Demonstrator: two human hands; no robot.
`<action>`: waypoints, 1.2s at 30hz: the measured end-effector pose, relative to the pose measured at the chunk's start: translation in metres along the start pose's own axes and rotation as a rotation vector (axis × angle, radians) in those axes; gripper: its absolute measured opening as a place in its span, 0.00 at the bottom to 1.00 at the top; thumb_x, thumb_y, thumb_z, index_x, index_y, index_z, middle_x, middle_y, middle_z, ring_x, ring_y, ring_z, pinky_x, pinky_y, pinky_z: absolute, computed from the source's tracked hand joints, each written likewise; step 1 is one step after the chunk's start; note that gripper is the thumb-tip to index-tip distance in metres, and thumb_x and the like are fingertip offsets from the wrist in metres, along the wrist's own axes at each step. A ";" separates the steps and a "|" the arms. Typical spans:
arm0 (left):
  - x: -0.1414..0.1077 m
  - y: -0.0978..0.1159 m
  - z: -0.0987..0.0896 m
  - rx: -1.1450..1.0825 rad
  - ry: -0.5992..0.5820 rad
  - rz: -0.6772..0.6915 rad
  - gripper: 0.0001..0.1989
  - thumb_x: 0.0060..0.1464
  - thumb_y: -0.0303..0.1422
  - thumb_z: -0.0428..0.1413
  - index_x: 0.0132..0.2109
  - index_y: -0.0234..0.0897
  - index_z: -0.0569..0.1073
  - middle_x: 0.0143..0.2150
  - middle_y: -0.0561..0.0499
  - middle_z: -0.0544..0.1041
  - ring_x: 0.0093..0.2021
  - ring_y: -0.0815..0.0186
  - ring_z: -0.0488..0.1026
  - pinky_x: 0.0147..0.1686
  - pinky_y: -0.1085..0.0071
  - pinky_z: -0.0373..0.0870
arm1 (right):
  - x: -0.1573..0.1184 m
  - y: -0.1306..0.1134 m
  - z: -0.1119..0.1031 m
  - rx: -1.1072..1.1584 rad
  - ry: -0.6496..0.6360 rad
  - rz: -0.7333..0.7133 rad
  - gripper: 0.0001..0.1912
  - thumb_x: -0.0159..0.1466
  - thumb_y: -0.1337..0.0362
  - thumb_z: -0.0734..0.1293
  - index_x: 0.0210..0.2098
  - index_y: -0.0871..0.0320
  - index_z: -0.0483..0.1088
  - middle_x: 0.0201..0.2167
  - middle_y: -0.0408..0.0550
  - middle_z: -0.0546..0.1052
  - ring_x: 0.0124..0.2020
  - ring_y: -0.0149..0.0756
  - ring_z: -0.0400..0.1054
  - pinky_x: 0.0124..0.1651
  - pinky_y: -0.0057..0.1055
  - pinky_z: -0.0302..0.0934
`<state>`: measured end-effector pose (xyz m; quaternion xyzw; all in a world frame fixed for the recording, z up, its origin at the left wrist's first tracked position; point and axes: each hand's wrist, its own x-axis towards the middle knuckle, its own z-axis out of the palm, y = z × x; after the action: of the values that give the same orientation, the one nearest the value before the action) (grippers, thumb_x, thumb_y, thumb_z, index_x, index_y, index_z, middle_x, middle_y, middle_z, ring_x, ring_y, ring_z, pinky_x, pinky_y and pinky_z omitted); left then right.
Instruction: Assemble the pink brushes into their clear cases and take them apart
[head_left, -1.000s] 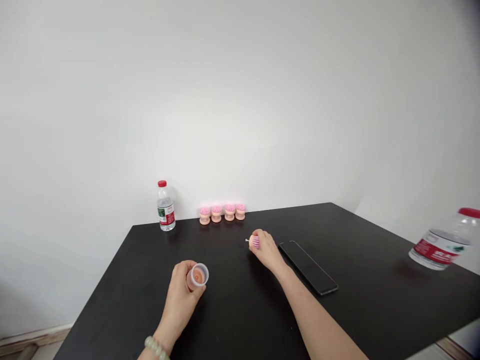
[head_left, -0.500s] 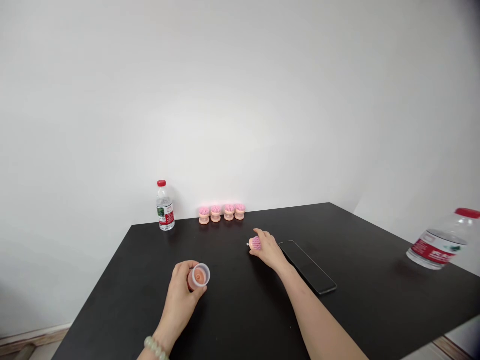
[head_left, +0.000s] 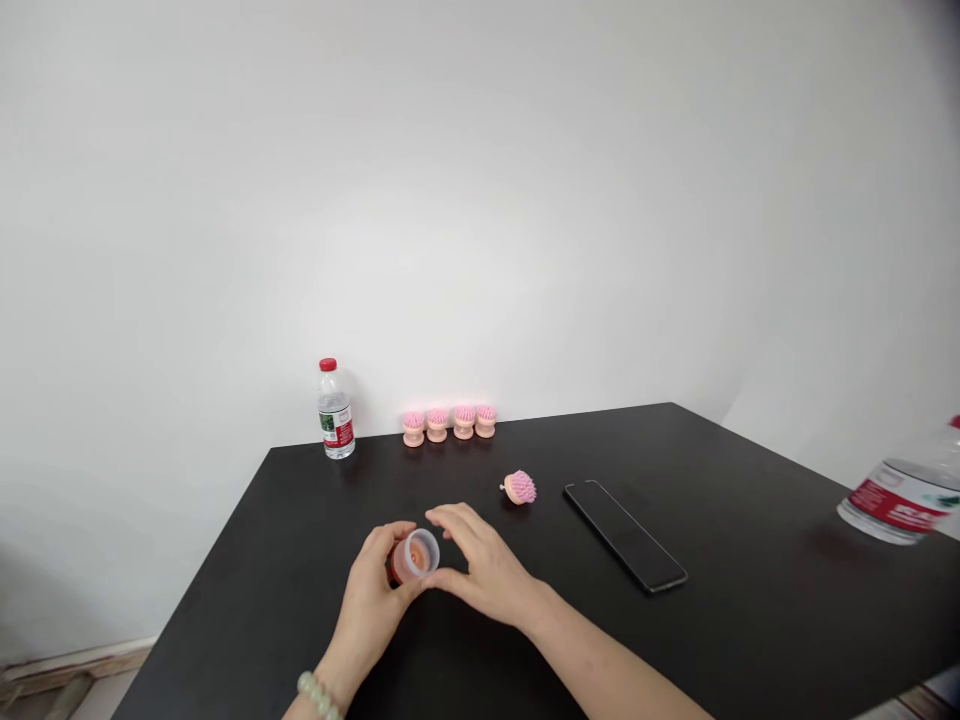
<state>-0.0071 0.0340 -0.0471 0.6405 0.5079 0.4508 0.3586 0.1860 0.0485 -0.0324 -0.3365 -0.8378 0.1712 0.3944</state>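
My left hand (head_left: 375, 590) is wrapped round a small cup-like container (head_left: 417, 556) with a translucent rim and an orange-pink inside; its mouth tilts up toward me. Close on its right is my right hand (head_left: 487, 570), holding nothing, thumb and fingers apart and curved toward the rim. The right thumb's tip is by the left thumb; whether it touches the container I cannot tell. A pink-bristled brush head (head_left: 521, 487) lies on its side on the black table (head_left: 300, 560), with a small pale stem at its left.
Several pink-bristled brushes (head_left: 464, 422) stand in a row along the wall. Left of them stands a water bottle (head_left: 336, 420) with a red cap. A black phone (head_left: 626, 540) lies at right. Another bottle (head_left: 900, 495) stands near the right edge, partly out of view.
My right hand has let go of the brush head and moved left and nearer to the container in my left hand. The brush head stays on the table. The view has shifted slightly.
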 end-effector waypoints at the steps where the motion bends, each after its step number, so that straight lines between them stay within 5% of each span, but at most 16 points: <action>1: -0.001 0.001 0.001 -0.029 -0.008 -0.004 0.21 0.43 0.31 0.64 0.48 0.40 0.72 0.46 0.47 0.78 0.47 0.54 0.77 0.47 0.58 0.74 | -0.001 -0.003 0.003 0.027 -0.022 0.019 0.32 0.59 0.56 0.75 0.59 0.53 0.65 0.52 0.54 0.73 0.51 0.47 0.69 0.53 0.43 0.68; 8: -0.004 0.007 0.008 -0.154 -0.031 0.021 0.17 0.44 0.31 0.65 0.43 0.40 0.72 0.42 0.50 0.76 0.43 0.58 0.76 0.43 0.62 0.76 | 0.001 -0.013 -0.001 0.082 -0.015 -0.015 0.20 0.60 0.59 0.75 0.51 0.52 0.71 0.45 0.50 0.74 0.46 0.43 0.70 0.50 0.38 0.68; 14: -0.003 0.009 0.005 -0.354 -0.031 -0.039 0.23 0.39 0.32 0.68 0.44 0.40 0.71 0.42 0.49 0.78 0.44 0.56 0.77 0.46 0.60 0.75 | 0.000 -0.014 -0.003 0.078 0.020 -0.095 0.20 0.61 0.65 0.72 0.52 0.53 0.68 0.47 0.51 0.74 0.48 0.44 0.69 0.52 0.40 0.67; 20: -0.003 0.017 0.002 -0.441 0.004 -0.069 0.24 0.37 0.30 0.69 0.44 0.39 0.73 0.44 0.47 0.78 0.47 0.56 0.77 0.47 0.62 0.74 | -0.001 -0.006 -0.001 0.199 0.084 0.001 0.26 0.57 0.74 0.67 0.54 0.54 0.65 0.50 0.50 0.73 0.48 0.39 0.73 0.51 0.36 0.71; 30: -0.005 0.017 0.002 -0.097 0.089 0.121 0.15 0.46 0.31 0.64 0.43 0.41 0.74 0.42 0.50 0.77 0.43 0.57 0.77 0.43 0.61 0.75 | -0.001 0.001 0.004 0.129 0.035 0.128 0.27 0.58 0.66 0.73 0.56 0.55 0.66 0.47 0.50 0.74 0.40 0.38 0.72 0.45 0.39 0.71; 36: -0.013 0.026 0.001 0.177 0.007 0.242 0.18 0.50 0.32 0.62 0.49 0.44 0.74 0.43 0.48 0.76 0.42 0.56 0.75 0.43 0.58 0.75 | -0.001 0.001 0.004 0.112 0.044 0.072 0.28 0.58 0.60 0.75 0.56 0.54 0.69 0.44 0.50 0.73 0.42 0.41 0.71 0.45 0.38 0.69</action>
<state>0.0015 0.0153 -0.0268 0.7245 0.4662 0.4462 0.2421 0.1838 0.0486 -0.0364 -0.3474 -0.8055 0.2243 0.4245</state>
